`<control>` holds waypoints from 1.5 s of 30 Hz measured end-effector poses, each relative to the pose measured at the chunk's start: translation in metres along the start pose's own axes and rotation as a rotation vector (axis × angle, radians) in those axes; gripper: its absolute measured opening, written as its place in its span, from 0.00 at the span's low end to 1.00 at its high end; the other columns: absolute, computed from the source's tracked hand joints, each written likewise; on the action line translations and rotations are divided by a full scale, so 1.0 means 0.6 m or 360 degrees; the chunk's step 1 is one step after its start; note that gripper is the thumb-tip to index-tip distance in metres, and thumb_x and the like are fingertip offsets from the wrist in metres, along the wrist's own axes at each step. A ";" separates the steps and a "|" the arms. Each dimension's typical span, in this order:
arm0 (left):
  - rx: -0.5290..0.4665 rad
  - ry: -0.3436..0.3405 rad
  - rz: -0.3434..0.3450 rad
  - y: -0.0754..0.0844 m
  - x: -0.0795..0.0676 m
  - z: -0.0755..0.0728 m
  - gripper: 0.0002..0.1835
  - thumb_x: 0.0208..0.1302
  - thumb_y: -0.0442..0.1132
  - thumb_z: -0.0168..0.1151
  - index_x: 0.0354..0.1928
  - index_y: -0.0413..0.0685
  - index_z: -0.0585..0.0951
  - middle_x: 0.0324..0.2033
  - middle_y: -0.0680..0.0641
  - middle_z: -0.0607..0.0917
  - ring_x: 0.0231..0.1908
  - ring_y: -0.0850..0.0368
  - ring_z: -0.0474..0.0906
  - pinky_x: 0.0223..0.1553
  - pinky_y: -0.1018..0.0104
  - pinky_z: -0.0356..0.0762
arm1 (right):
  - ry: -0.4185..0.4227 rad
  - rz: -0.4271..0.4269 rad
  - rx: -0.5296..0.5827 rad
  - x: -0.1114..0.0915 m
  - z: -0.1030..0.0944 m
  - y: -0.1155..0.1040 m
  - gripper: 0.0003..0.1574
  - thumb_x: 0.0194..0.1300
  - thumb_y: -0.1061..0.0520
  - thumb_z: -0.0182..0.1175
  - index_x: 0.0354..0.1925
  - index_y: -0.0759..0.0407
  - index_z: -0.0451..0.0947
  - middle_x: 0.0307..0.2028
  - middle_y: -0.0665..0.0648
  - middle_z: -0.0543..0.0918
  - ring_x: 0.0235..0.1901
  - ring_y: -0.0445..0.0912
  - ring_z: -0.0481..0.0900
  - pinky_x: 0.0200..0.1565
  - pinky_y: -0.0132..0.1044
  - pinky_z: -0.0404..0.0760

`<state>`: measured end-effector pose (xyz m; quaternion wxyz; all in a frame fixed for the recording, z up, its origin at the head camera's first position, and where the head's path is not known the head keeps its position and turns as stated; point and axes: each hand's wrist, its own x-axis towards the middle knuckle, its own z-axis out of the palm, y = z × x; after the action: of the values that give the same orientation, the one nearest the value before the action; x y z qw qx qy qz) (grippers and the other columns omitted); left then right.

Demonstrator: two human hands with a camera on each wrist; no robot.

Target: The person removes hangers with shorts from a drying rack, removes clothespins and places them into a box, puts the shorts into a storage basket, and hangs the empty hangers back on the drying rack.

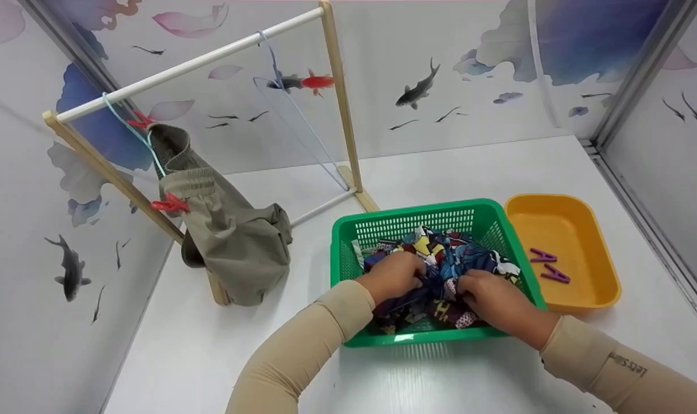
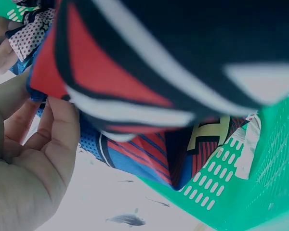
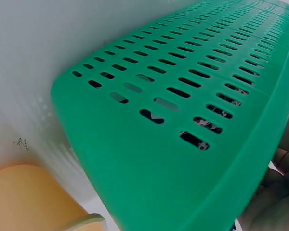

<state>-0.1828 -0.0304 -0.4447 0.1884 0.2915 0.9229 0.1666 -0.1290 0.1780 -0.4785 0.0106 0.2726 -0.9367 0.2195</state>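
Observation:
A patterned cloth garment (image 1: pixel 440 253) in blue, red, yellow and white lies bunched inside the green basket (image 1: pixel 409 339). My left hand (image 1: pixel 395 275) pinches it on the left side, thumb against fingers. On the right, my other hand (image 1: pixel 492 296) grips a bunched part of the same cloth, close to the basket's right rim. In the left wrist view, the left hand (image 2: pixel 33 154) holds an edge of the printed garment (image 2: pixel 135 159). The right wrist view mostly shows the basket's slotted wall (image 3: pixel 173 82), with part of the right hand (image 3: pixel 274 192) behind it.
A wood-and-white drying rack (image 1: pixel 193 64) stands at the left. Khaki shorts (image 1: pixel 233 241) hang there from a light-blue hanger with red clothespins (image 1: pixel 170 204); a bare hanger (image 1: pixel 302 115) hangs further right. Beside the basket, a yellow tray (image 1: pixel 584 253) holds purple clothespins (image 1: pixel 555 274).

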 end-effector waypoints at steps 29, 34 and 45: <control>-0.0039 0.0005 -0.0115 0.002 0.027 0.011 0.01 0.64 0.34 0.64 0.36 0.47 0.83 0.33 0.52 0.83 0.31 0.61 0.73 0.35 0.68 0.73 | -0.0026 -0.0049 0.0002 0.005 0.003 0.007 0.10 0.59 0.69 0.63 0.34 0.55 0.82 0.29 0.49 0.77 0.30 0.41 0.74 0.37 0.41 0.83; -0.0112 0.0068 -0.0109 0.000 0.013 0.008 0.02 0.62 0.35 0.66 0.35 0.47 0.81 0.30 0.53 0.81 0.29 0.61 0.70 0.32 0.68 0.70 | 0.0027 -0.0026 -0.0015 0.004 -0.005 0.003 0.08 0.58 0.68 0.64 0.34 0.57 0.82 0.31 0.49 0.78 0.32 0.44 0.76 0.41 0.42 0.83; -0.0041 0.0189 -0.0201 0.009 -0.024 -0.001 0.16 0.61 0.41 0.68 0.51 0.50 0.82 0.44 0.52 0.82 0.45 0.59 0.78 0.48 0.64 0.78 | 0.0153 0.0027 -0.0132 -0.001 -0.020 -0.008 0.10 0.56 0.66 0.67 0.38 0.58 0.81 0.40 0.56 0.80 0.40 0.50 0.78 0.45 0.47 0.82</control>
<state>-0.1696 -0.0347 -0.4383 0.1474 0.2199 0.9467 0.1833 -0.1270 0.1798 -0.4657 0.0650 0.2532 -0.9457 0.1934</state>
